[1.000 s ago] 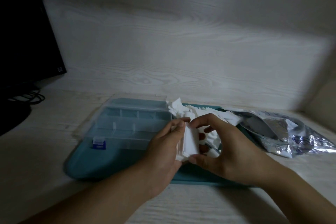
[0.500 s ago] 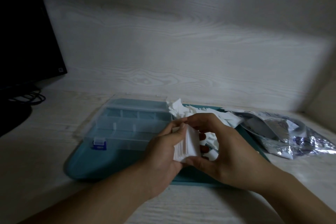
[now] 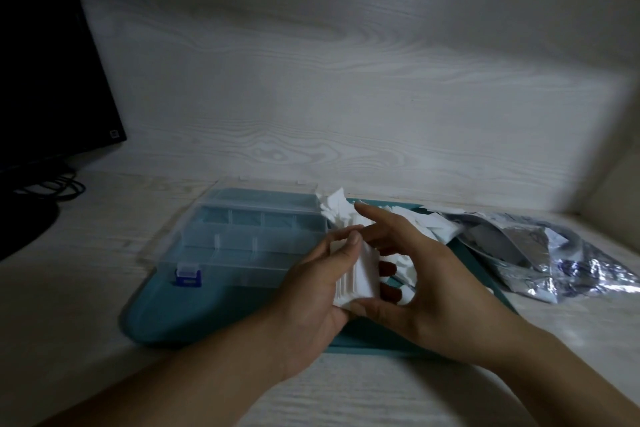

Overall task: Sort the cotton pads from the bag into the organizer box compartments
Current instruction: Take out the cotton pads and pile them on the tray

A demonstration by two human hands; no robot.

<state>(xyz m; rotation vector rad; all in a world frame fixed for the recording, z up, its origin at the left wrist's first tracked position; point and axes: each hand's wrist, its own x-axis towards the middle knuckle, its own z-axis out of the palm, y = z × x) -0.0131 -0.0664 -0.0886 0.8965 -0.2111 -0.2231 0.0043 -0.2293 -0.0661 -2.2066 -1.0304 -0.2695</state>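
A stack of white square cotton pads sits between both hands above the teal tray. My left hand grips the stack, thumb on its top edge. My right hand steadies it from the right, thumb under the stack's lower corner, index finger raised and extended. A clear plastic organizer box with a blue latch lies closed on the tray's left half. Loose white pads are piled behind my hands. The silver foil bag lies open at the right.
A dark monitor stands at the far left with black cables on the pale wood desk. A wood-grain back wall runs behind the tray. A side panel closes the space at the far right.
My right index finger has lifted off the top of the stack and now points left. The stack has stayed between both hands at about the same spot.
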